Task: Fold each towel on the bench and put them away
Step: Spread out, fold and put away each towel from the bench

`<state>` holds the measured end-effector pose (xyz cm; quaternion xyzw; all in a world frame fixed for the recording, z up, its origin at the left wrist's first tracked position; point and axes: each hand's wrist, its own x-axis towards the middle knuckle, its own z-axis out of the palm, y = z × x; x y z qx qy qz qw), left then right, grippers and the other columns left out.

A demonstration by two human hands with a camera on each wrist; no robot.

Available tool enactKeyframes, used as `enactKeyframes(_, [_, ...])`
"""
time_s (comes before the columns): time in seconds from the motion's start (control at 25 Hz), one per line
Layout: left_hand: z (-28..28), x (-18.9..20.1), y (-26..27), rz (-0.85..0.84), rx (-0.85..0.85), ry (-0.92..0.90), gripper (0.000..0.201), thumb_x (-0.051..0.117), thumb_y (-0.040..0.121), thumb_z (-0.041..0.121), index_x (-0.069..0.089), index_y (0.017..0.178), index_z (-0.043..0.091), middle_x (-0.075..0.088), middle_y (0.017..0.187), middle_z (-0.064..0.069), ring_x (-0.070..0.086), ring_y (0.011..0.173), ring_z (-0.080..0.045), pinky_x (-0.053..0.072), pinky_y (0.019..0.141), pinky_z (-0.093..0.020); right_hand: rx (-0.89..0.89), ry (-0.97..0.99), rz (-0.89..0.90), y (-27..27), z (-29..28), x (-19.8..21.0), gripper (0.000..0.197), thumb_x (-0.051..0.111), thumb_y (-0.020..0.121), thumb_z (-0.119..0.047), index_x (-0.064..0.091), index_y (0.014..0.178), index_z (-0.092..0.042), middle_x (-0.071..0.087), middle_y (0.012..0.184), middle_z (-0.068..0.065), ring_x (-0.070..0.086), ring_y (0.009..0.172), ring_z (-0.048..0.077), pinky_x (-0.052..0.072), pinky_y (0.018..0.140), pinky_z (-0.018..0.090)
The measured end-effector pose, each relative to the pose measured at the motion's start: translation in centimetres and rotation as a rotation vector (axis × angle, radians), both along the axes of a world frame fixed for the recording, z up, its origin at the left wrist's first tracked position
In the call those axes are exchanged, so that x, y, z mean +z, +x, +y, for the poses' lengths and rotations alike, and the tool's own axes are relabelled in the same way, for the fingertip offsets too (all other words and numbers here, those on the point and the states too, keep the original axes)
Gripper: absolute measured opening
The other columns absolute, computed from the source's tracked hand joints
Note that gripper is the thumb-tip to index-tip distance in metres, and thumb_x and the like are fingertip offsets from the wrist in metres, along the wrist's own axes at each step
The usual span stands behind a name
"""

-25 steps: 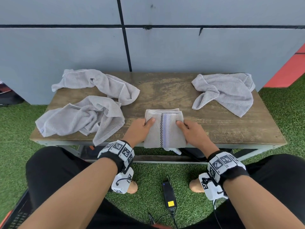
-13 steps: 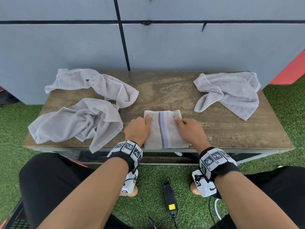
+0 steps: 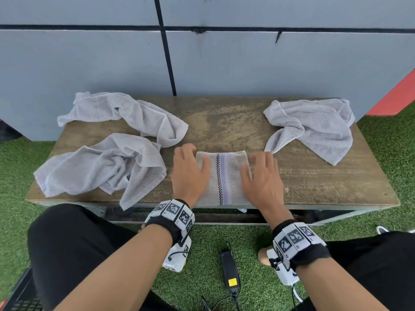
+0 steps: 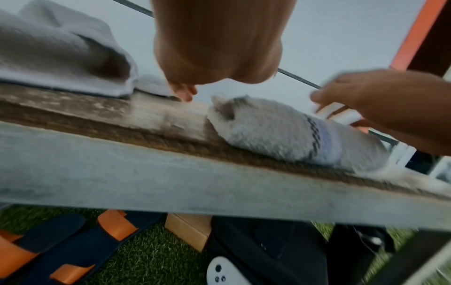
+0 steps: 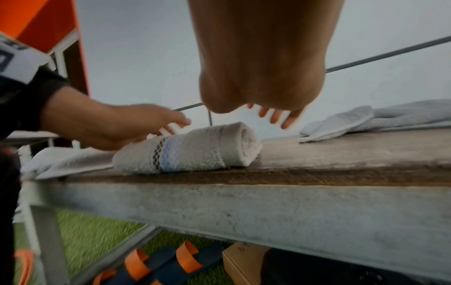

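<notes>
A folded beige towel point(image 3: 222, 176) with a checked and lilac stripe lies at the front middle of the wooden bench point(image 3: 224, 122), its near end over the edge. My left hand point(image 3: 190, 173) is at its left side and my right hand point(image 3: 262, 178) at its right side. Both have their fingers spread and blurred. In the right wrist view the towel point(image 5: 190, 152) looks thick and rolled at its end; the right fingertips point(image 5: 275, 117) hover above the bench. Three crumpled grey towels lie at back left point(image 3: 125, 113), front left point(image 3: 101, 169) and back right point(image 3: 314, 126).
A grey wall stands right behind the bench. On the grass between my feet lies a black power adapter point(image 3: 229, 272) with its cable. Under the bench are sandals point(image 5: 165, 264) and a cardboard box point(image 4: 187, 231). A black crate point(image 3: 20, 295) shows at bottom left.
Both hands have let go of the folded towel's far corners and opened, with the fingers now spread over its sides. The towel stays in place.
</notes>
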<state>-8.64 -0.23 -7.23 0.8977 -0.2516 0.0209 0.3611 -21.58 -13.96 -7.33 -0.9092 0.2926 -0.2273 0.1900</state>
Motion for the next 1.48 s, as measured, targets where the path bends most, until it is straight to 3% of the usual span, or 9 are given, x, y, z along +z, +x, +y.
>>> enactKeyframes(0.08, [-0.3,-1.2,-0.6,-0.117,-0.203,0.085,0.039,0.047,0.099,0.038,0.051,0.129,0.014,0.049,0.134,-0.005,0.048,0.121,-0.019,0.047,0.099,-0.040,0.221,-0.105,0.090,0.4,0.2,-0.4,0.036,0.044,0.102,-0.035,0.050,0.130,-0.012,0.050,0.136,0.007,0.048,0.121,0.024,0.045,0.102,0.043])
enactKeyframes(0.2, [-0.7,-2.9,-1.1,-0.009,-0.329,0.332,0.056,0.028,0.105,0.046,0.026,0.157,0.024,0.015,0.167,0.003,0.007,0.155,-0.015,0.019,0.123,-0.045,0.310,-0.032,0.410,1.2,0.0,-1.7,0.058,0.021,0.106,-0.049,0.019,0.159,-0.026,0.008,0.168,-0.008,0.003,0.154,0.010,0.010,0.125,0.044])
enactKeyframes(0.32, [-0.6,-3.4,-0.5,-0.005,-0.327,0.402,0.060,0.018,0.105,0.050,0.011,0.160,0.028,0.005,0.168,0.008,-0.002,0.155,-0.010,0.012,0.123,-0.044,0.267,0.002,0.493,1.6,-0.2,-2.4,0.062,0.012,0.103,-0.055,-0.001,0.160,-0.033,-0.013,0.167,-0.014,-0.016,0.152,0.003,-0.003,0.124,0.049])
enactKeyframes(0.72, [-1.7,-1.9,0.0,-0.052,-0.325,0.627,0.062,0.021,0.104,0.048,0.014,0.159,0.021,0.024,0.163,0.002,0.021,0.150,-0.022,0.024,0.116,-0.054,0.314,0.125,0.589,2.2,-0.7,-1.1,0.065,0.020,0.102,-0.056,-0.007,0.159,-0.036,-0.019,0.166,-0.013,-0.022,0.151,0.006,-0.002,0.124,0.054])
enactKeyframes(0.88, [-2.7,-0.1,-0.8,-0.155,-0.222,0.780,0.055,0.031,0.102,0.047,0.044,0.141,0.009,0.051,0.139,-0.008,0.050,0.123,-0.029,0.029,0.104,-0.049,0.188,0.226,0.330,0.3,-1.0,-0.6,0.067,0.038,0.101,-0.051,0.007,0.157,-0.032,0.002,0.165,0.004,0.002,0.152,0.027,0.013,0.123,0.051])
enactKeyframes(1.0, [-3.0,1.9,-1.5,-0.162,-0.168,0.904,0.046,0.034,0.102,0.043,0.058,0.117,0.008,0.058,0.118,-0.010,0.057,0.104,-0.028,0.030,0.102,-0.046,-0.047,0.243,0.166,-1.5,-1.5,-1.3,0.055,0.049,0.098,-0.041,0.032,0.143,-0.015,0.030,0.143,0.016,0.028,0.130,0.034,0.027,0.111,0.048])
enactKeyframes(1.24, [-1.7,2.3,-0.9,-0.024,-0.169,0.829,0.054,0.033,0.101,0.047,0.053,0.062,0.017,0.051,0.061,0.002,0.051,0.064,-0.021,0.026,0.108,-0.049,-0.108,0.273,0.338,-1.4,-1.3,-0.9,0.045,0.041,0.100,-0.051,0.057,0.115,-0.012,0.041,0.125,0.013,0.035,0.120,0.034,0.030,0.106,0.050])
enactKeyframes(1.36, [-0.8,1.8,-1.5,-0.014,-0.199,0.776,0.054,0.030,0.102,0.050,0.049,0.062,0.017,0.057,0.064,0.000,0.049,0.061,-0.022,0.037,0.096,-0.045,-0.071,0.316,0.375,-0.4,-0.4,-0.1,0.045,0.037,0.100,-0.052,0.059,0.115,-0.016,0.042,0.122,0.008,0.036,0.122,0.033,0.028,0.109,0.051])
enactKeyframes(1.48, [-0.1,1.9,-1.4,0.049,-0.198,0.729,0.058,0.026,0.102,0.055,0.062,0.079,0.015,0.072,0.091,-0.008,0.053,0.070,-0.024,0.043,0.084,-0.040,-0.078,0.309,0.413,0.4,0.0,0.1,0.050,0.036,0.100,-0.054,0.058,0.119,-0.013,0.046,0.131,0.012,0.035,0.129,0.035,0.027,0.110,0.052])
